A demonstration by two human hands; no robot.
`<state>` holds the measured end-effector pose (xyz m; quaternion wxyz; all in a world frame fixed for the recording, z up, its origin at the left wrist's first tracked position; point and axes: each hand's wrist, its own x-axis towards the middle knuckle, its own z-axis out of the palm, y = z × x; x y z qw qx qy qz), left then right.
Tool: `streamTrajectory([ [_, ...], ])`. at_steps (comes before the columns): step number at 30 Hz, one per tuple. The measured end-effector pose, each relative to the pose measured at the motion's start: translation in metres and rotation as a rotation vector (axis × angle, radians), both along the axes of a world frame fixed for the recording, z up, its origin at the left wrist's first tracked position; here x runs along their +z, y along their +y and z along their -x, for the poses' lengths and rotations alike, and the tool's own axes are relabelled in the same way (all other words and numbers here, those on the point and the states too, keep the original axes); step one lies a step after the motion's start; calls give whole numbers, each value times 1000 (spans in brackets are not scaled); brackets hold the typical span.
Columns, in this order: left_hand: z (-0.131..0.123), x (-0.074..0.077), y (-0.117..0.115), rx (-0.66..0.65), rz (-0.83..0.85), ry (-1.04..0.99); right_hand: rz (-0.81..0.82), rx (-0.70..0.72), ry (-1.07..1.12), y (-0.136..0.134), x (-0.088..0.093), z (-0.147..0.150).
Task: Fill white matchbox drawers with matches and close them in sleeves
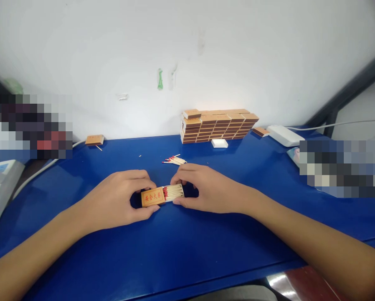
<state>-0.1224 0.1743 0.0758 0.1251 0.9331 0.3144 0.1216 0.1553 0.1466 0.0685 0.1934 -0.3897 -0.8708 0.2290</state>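
Between my hands, low over the blue table (206,242), is a matchbox. My left hand (125,198) grips its orange-brown sleeve (153,197) between thumb and fingers. The white inner tray (174,193) sticks partly out of the sleeve's right end, filled with red-tipped matches. My right hand (203,188) pinches that tray with the thumb at the near side and fingers at the far side. Just beyond my right fingers lies a small loose pile of matches (176,160).
Stacked matchboxes (219,127) stand against the white wall, with a small white tray (219,144) in front. Single matchboxes lie at the back left (94,140) and right (260,132). A white power strip (286,136) with a cable sits at the right; blurred patches cover both sides.
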Motion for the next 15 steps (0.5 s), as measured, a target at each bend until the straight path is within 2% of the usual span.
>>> streamTrajectory([
  [9, 3, -3, 6, 1, 108, -122, 1, 3, 60, 1, 3, -3],
  [15, 3, -5, 11, -55, 59, -222, -8, 19, 66, 3, 2, -5],
])
